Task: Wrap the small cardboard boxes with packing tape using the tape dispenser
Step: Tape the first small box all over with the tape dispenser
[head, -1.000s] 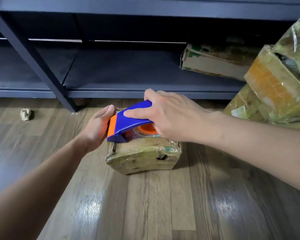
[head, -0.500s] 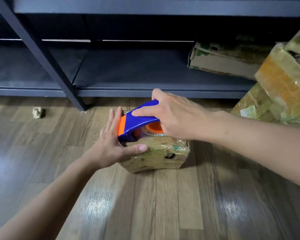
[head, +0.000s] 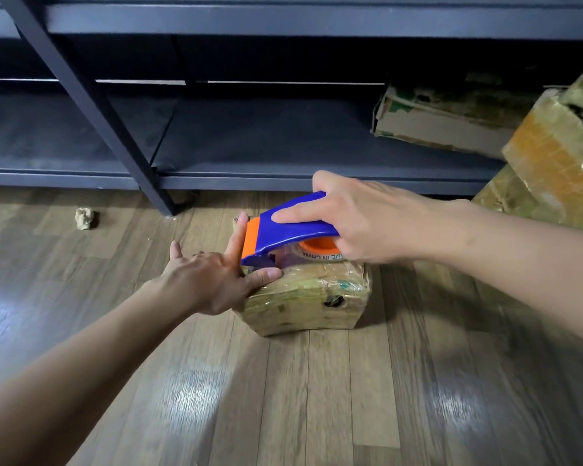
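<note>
A small cardboard box point(head: 310, 304), covered in shiny tape, sits on the wooden floor. On its top rests a blue and orange tape dispenser point(head: 283, 233) with a roll of tape. My right hand point(head: 360, 220) grips the dispenser from above. My left hand point(head: 212, 274) lies flat against the box's left end, fingers straight, with the thumb pressing on the top edge just under the dispenser's nose.
A dark metal shelf unit point(head: 249, 142) stands behind the box, its slanted leg point(head: 91, 105) meeting the floor at the left. A flattened carton point(head: 445, 122) lies on the low shelf. Taped boxes point(head: 552, 156) are stacked at the right. A crumpled tape ball point(head: 86, 218) lies at left.
My left hand has come from the far left end of the box round to its near left corner, with the thumb now on the top edge. The dispenser has stayed on the box top.
</note>
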Tool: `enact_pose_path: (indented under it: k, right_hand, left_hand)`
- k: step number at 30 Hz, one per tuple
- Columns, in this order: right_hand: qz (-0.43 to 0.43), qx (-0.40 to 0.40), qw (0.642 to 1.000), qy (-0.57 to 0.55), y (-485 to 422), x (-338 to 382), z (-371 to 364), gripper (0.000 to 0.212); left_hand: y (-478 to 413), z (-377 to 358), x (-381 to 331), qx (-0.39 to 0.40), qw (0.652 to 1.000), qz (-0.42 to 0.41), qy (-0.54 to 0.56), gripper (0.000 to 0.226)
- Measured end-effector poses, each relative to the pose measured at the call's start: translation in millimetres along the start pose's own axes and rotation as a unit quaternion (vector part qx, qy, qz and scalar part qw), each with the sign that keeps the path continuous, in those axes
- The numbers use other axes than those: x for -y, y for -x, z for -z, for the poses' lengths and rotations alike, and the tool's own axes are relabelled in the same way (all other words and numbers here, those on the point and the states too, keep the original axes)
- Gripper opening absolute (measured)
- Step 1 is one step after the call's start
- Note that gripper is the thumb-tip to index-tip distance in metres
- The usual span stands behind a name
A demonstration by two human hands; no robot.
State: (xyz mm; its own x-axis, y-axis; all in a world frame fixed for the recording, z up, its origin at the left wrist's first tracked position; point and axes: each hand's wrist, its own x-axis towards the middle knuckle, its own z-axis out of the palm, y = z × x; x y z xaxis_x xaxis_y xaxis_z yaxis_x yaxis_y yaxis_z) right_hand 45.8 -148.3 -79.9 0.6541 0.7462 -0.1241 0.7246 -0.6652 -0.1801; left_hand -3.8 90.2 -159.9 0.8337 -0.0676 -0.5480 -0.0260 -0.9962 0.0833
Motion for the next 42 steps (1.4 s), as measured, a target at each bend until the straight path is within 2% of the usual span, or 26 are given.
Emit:
enact_pose_path:
  k: [3,6,8,10,12,17,20,23,25,27,29,31,33,35,36,38,42]
  right_hand:
    - [-0.016,-0.004,0.999,-0.028,12,-13,7,0.057]
    - [-0.023,0.007,1.000,-0.010,21,-17,5,0.062]
    - [-0.017,0.004,1.000,-0.007,21,-14,1,0.063]
    - [-0.016,-0.003,1.000,-0.018,20,-14,-3,0.062]
    - [-0.016,-0.010,0.999,-0.028,19,-15,-6,0.060]
    - [-0.018,-0.020,0.999,-0.034,19,-15,-9,0.058]
    - [-0.025,-0.024,0.998,-0.043,20,-17,-8,0.057]
    - [-0.026,-0.024,0.998,-0.052,21,-17,-11,0.057]
    - [-0.029,-0.024,0.998,-0.056,20,-17,-12,0.058]
    - [-0.031,-0.025,0.997,-0.059,19,-17,-11,0.058]
    - [-0.032,-0.024,0.997,-0.064,18,-17,-10,0.058]
    - [-0.030,-0.021,0.997,-0.065,18,-16,-12,0.058]
    - [-0.028,-0.023,0.997,-0.064,18,-16,-12,0.059]
    - [-0.027,-0.021,0.998,-0.057,19,-15,-11,0.059]
    - [-0.027,-0.018,0.998,-0.051,19,-14,-10,0.059]
    - [-0.023,-0.013,0.999,-0.037,20,-12,-9,0.060]
    - [-0.014,-0.008,1.000,-0.015,22,-7,-7,0.063]
  left_hand:
    - [-1,1,-2,0.009,1.000,0.008,-0.005,0.106]
    - [0,-2,-3,-0.003,0.999,0.007,0.037,0.107]
    - [-1,-7,-1,-0.025,0.991,-0.009,0.132,0.107]
    - [2,-14,-2,-0.042,0.953,-0.043,0.295,0.110]
    - [7,-21,-6,-0.055,0.916,-0.061,0.392,0.112]
    - [15,-28,-17,-0.147,0.940,-0.081,0.295,0.123]
    - [19,-29,-14,-0.172,0.948,-0.099,0.250,0.098]
    - [22,-16,3,-0.094,0.932,-0.087,0.340,0.065]
    - [18,-8,11,-0.083,0.918,-0.082,0.379,0.053]
    - [17,-5,14,-0.076,0.913,-0.086,0.391,0.052]
    - [16,-6,12,-0.073,0.878,-0.069,0.467,0.050]
    - [17,-6,7,-0.115,0.849,-0.034,0.515,0.049]
    - [13,-9,-1,-0.144,0.845,0.013,0.515,0.059]
    - [12,-14,-9,-0.113,0.843,0.042,0.524,0.071]
    - [11,-17,-12,-0.088,0.844,0.046,0.527,0.072]
    - [14,-18,-19,-0.062,0.857,0.044,0.510,0.055]
    - [12,-16,-25,-0.105,0.912,0.081,0.387,0.036]
